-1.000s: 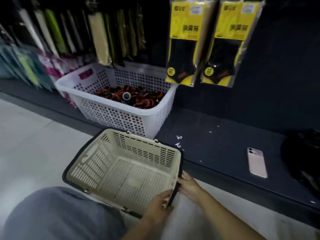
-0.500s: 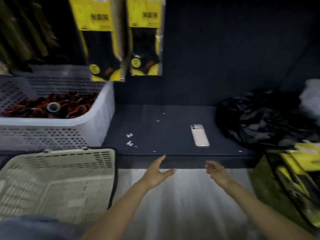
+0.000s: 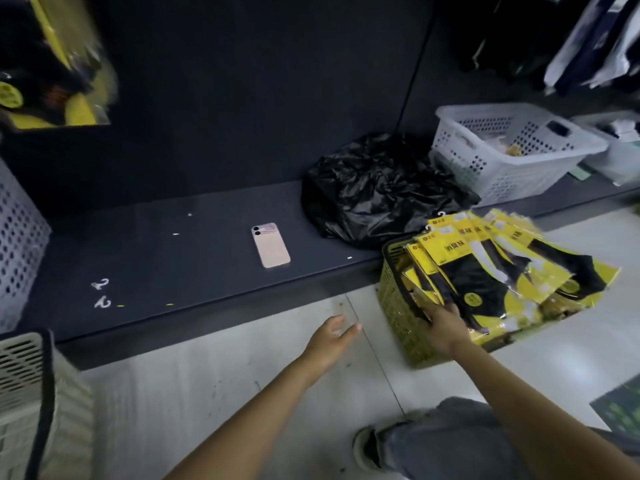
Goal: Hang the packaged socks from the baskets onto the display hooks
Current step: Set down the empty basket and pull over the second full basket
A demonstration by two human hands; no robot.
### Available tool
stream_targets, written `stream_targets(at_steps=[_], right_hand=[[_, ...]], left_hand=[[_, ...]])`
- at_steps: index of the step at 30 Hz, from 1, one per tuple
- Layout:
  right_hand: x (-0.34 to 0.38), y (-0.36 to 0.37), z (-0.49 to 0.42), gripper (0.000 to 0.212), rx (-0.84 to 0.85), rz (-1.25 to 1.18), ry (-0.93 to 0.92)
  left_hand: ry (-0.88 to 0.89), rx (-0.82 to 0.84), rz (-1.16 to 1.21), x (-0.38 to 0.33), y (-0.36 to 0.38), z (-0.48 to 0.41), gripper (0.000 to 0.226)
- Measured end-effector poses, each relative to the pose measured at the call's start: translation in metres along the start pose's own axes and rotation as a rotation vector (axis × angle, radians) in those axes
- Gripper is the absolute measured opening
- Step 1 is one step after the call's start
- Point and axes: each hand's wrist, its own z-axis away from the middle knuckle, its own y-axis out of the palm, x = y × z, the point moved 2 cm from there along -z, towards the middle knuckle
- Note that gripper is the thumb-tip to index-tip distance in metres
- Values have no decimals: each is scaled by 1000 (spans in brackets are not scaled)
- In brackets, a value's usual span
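Observation:
A yellow-green basket (image 3: 394, 306) stands on the floor at the right, piled with several yellow-and-black sock packages (image 3: 502, 271) that fan out over its rim. My right hand (image 3: 443, 329) lies on the near end of the pile, fingers on the lowest packages; whether it grips them I cannot tell. My left hand (image 3: 330, 337) hovers open over the floor, left of the basket, holding nothing. More yellow sock packages (image 3: 59, 64) hang on the dark wall at the upper left. The empty beige basket (image 3: 24, 386) sits at the lower left edge.
A pink phone (image 3: 270, 244) and a crumpled black plastic bag (image 3: 377, 188) lie on the dark low shelf (image 3: 166, 258). White perforated baskets stand at the right (image 3: 498, 150) and far left (image 3: 17, 237). Garments hang at the upper right. My knee and shoe show at the bottom.
The view has swung right, away from the empty beige basket. My right hand has reached onto the sock packages in the yellow-green basket; my left hand stays open.

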Motion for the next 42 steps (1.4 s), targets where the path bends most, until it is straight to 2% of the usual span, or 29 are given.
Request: stream_targets(at_steps=[4, 12, 17, 20, 23, 24, 26, 29, 32, 34, 36, 39, 41, 42], right_hand=[[13, 3, -17, 41, -19, 142, 24], [40, 12, -11, 37, 68, 52, -88], [105, 35, 37, 32, 354, -18, -322], [141, 48, 76, 24, 644, -218, -409], [168, 35, 94, 26, 801, -536, -430], [173, 25, 93, 28, 786, -624, -439], [174, 5, 84, 24, 619, -675, -481], [163, -7, 70, 23, 358, -619, -502], [161, 2, 69, 27, 244, -570, -506], [170, 10, 75, 30, 213, -484, -565], [180, 17, 82, 37, 207, -423, -631], [201, 25, 94, 41, 277, -497, -635], [216, 31, 100, 45, 311, -521, -610], [225, 35, 103, 49, 329, -520, -595]], left_hand=[[-50, -10, 12, 8, 8, -3, 58], [-127, -26, 35, 23, -1, 5, 49], [-213, -89, 177, 33, -12, 19, 47], [-259, -222, 380, 44, -27, 31, 50], [-247, -363, 359, 61, -55, 47, 56], [-251, -410, 319, 69, -64, 53, 56], [-302, -475, 252, 87, -81, 68, 53], [-360, -496, 247, 105, -103, 89, 56], [-389, -499, 274, 111, -131, 108, 67], [-420, -538, 229, 116, -150, 123, 72], [-460, -601, 151, 126, -172, 139, 89], [-458, -613, 17, 132, -205, 159, 100], [-414, -632, -198, 127, -220, 165, 121], [-368, -664, -380, 122, -223, 166, 124]])
